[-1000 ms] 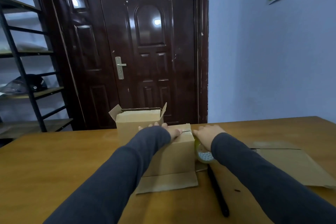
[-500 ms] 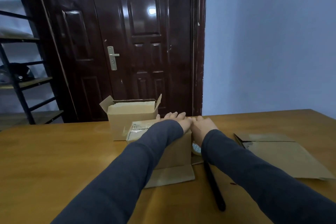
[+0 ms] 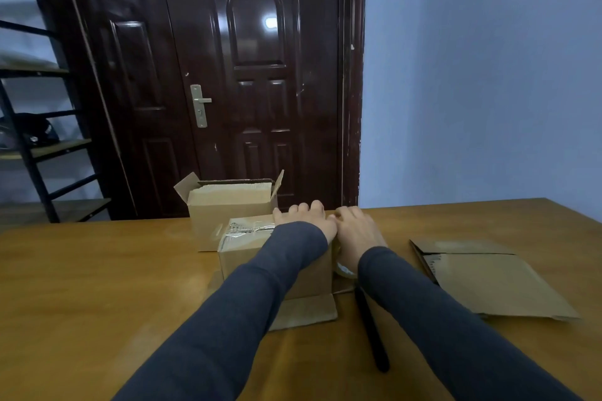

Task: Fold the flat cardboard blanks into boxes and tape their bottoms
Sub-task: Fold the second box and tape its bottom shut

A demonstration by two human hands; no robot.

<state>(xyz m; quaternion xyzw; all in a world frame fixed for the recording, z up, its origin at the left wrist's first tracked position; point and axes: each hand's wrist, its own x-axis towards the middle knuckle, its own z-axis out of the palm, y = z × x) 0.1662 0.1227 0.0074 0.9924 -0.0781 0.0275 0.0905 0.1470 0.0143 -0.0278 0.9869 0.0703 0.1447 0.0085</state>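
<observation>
Left hand [image 3: 303,220] lies flat on top of box [image 3: 277,265], fingers nearly straight, tips over far edge. Tape strip [image 3: 247,228] on top seam, just left of this hand. Right hand [image 3: 356,228] touches left hand at right top corner of box; fingers curled, cannot tell what they pinch. Tape roll [image 3: 344,270] half hidden under right wrist. Open box [image 3: 228,208] beyond left hand. Flat blanks [image 3: 495,283] right of right hand, on table [image 3: 97,286]. Black stick [image 3: 371,335] between forearms.

A dark glossy door [image 3: 228,75] stands between metal shelving [image 3: 35,127] and blue wall [image 3: 472,107].
</observation>
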